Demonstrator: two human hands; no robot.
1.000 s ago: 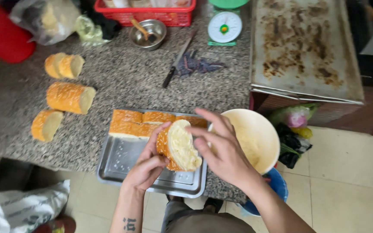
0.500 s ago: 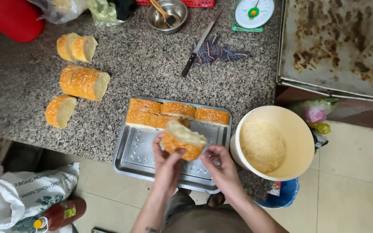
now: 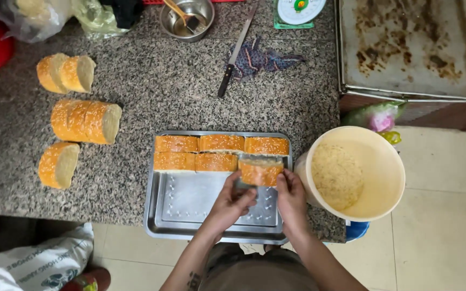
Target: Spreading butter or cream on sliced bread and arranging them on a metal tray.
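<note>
Both my hands hold one golden bread piece point(image 3: 260, 171) just above the right end of a metal tray point(image 3: 190, 202). My left hand point(image 3: 231, 203) grips its lower left side and my right hand point(image 3: 290, 196) its right side. Several similar bread pieces point(image 3: 198, 152) lie in two rows along the tray's far edge. The piece I hold sits at the right end of the nearer row.
A cream bucket of crumbs point(image 3: 351, 175) stands right of the tray. Cut loaf sections point(image 3: 84, 121) lie on the granite counter at left. Farther back are a knife point(image 3: 235, 54), a cloth point(image 3: 265, 58), a steel bowl point(image 3: 187, 19), a scale point(image 3: 297, 11) and a stained baking sheet point(image 3: 411, 46).
My hands have lowered the bread piece from mid-tray height toward the nearer row's right end, turning its crust side up. The view has shifted closer over the tray.
</note>
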